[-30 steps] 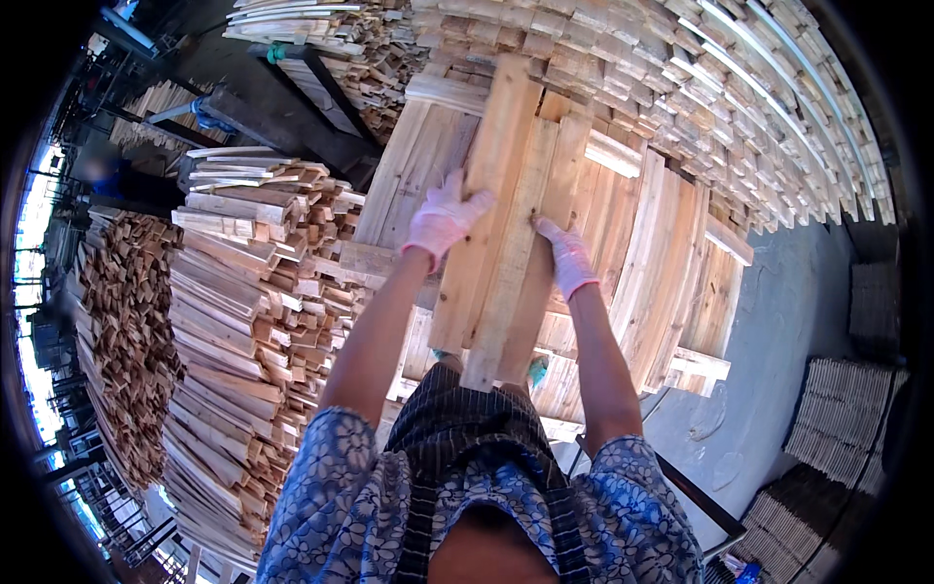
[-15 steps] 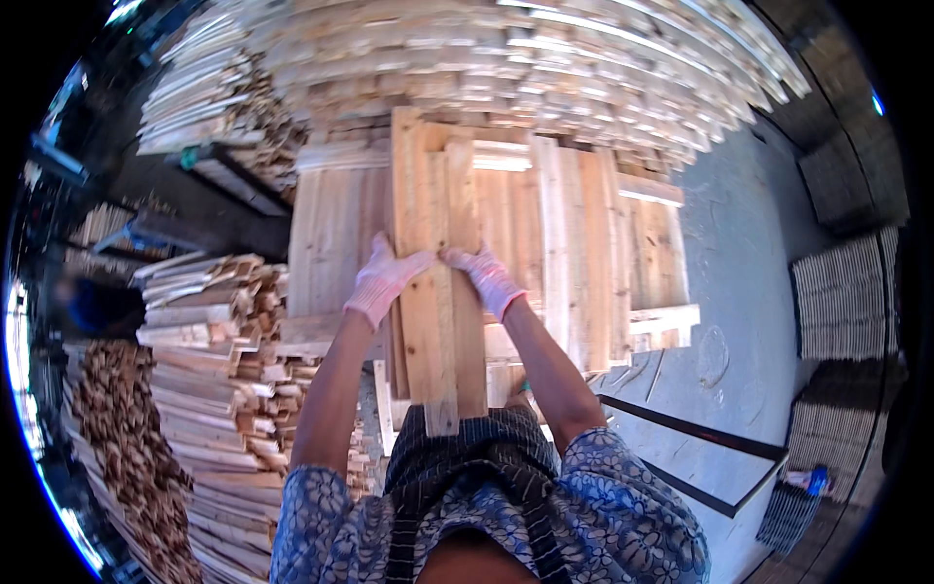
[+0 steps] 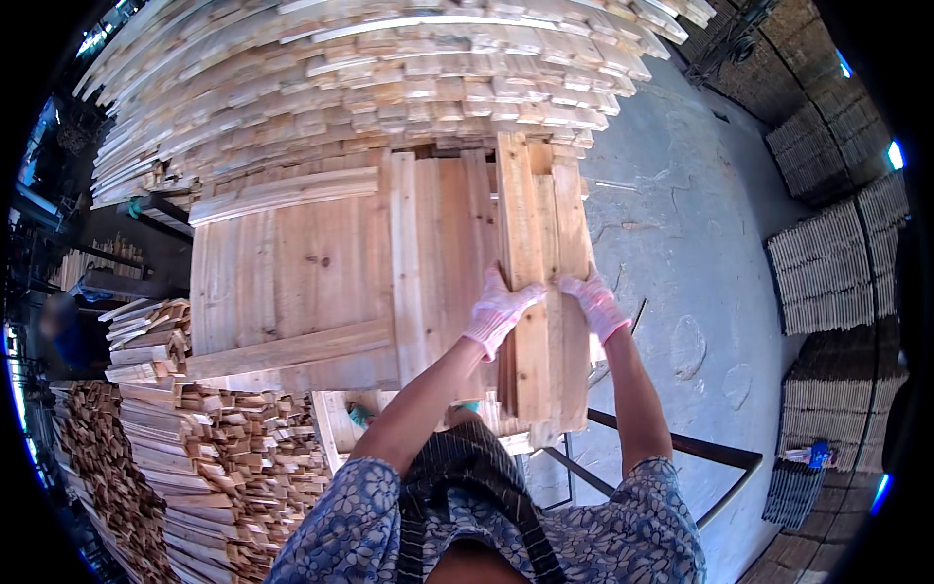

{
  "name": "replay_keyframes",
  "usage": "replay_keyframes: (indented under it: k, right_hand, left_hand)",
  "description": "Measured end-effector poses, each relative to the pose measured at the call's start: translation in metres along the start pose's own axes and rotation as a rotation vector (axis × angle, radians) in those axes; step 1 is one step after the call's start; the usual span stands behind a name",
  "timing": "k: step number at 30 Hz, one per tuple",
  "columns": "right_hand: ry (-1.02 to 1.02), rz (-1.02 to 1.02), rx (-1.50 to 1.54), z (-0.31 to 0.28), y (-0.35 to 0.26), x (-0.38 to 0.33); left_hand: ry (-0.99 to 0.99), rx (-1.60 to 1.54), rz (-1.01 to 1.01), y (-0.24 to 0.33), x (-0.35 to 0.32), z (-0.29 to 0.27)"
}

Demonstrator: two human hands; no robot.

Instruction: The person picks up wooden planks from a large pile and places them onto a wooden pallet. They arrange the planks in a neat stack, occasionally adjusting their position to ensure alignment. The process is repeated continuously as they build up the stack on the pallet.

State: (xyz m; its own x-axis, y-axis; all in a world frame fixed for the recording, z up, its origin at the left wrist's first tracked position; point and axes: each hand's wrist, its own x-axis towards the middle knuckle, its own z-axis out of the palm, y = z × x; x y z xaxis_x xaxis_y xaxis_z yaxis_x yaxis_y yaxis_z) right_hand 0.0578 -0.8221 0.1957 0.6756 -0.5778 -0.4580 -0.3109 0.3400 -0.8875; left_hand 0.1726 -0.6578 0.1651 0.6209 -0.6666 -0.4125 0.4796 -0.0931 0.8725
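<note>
This looks like a woodworking workshop or timber store. Long, pale sawn wooden boards [image 3: 418, 88] are stacked in layers across the top of the frame, and a heap of short, reddish-brown wooden slats [image 3: 219, 467] fills the lower left. Banded stacks of thin, grey-brown strips [image 3: 822, 268] line the right side, beyond a smooth, blue-grey floor [image 3: 671, 243].

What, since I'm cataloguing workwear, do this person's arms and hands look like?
The left hand and right hand wear matching pale pink-and-white gloves reaching the wrists. The forearms are bare, up to short blue sleeves with a pale flower print.
</note>
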Motion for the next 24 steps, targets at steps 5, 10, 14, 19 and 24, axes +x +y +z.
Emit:
replay_keyframes:
  k: [5,10,14,19,24]
  right_hand:
    - [0.113,0.041,-0.526,-0.059,-0.003,0.067]
    - [-0.004,0.012,-0.441,-0.075,0.027,0.088]
    - [-0.012,0.020,-0.410,-0.073,0.028,0.080]
    - [-0.028,0.099,-0.278,-0.072,0.054,0.086]
    - [-0.145,0.186,-0.308,-0.025,0.060,0.097]
  left_hand:
    - [0.135,0.157,0.033,-0.077,0.049,0.042]
    - [0.269,0.816,0.136,-0.046,0.022,0.055]
    - [0.299,1.085,0.507,-0.024,-0.001,0.015]
    - [0.422,1.523,0.408,-0.035,-0.034,-0.086]
    - [0.444,1.629,0.433,-0.051,-0.044,-0.086]
